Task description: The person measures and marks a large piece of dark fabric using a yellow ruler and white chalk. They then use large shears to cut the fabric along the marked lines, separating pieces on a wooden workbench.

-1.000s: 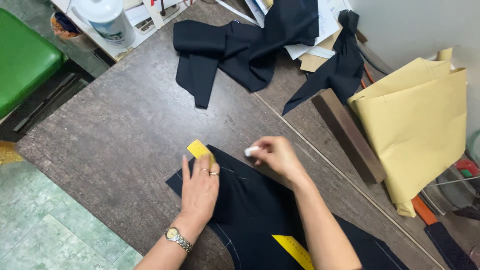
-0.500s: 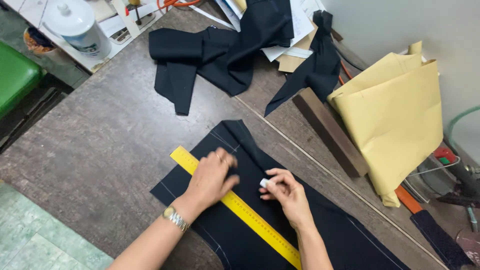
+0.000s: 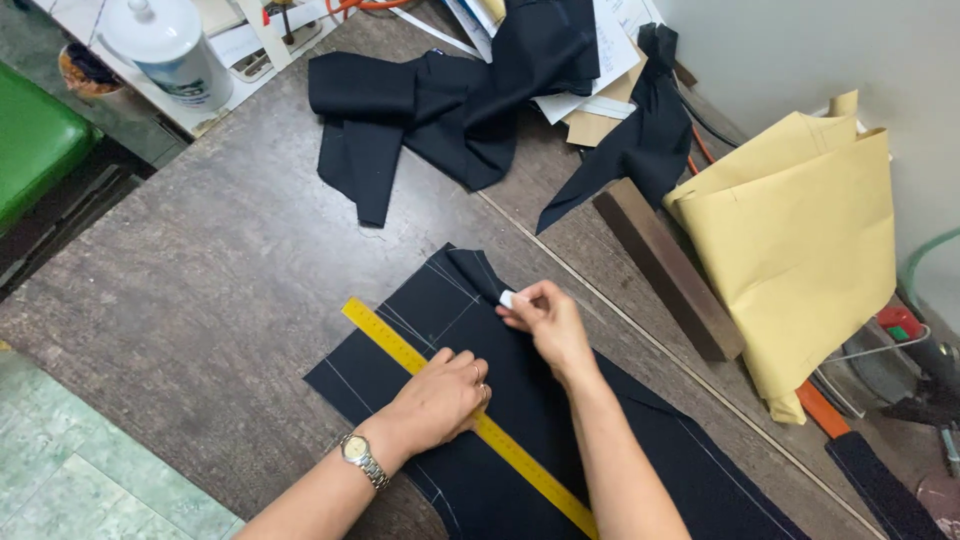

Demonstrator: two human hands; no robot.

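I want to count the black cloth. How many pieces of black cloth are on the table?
3, maybe more hidden: the marked piece under both hands, a crumpled heap at the far side, and a strip beside the yellow paper.

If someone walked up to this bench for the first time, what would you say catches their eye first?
Most likely the yellow ruler, lying diagonally across the dark chalk-lined cloth panel at the near edge of the table, pinned flat by the left hand. Just beyond it the right hand pinches a small white piece of chalk against the cloth. To the right, big sheets of tan pattern paper lean against the wall.
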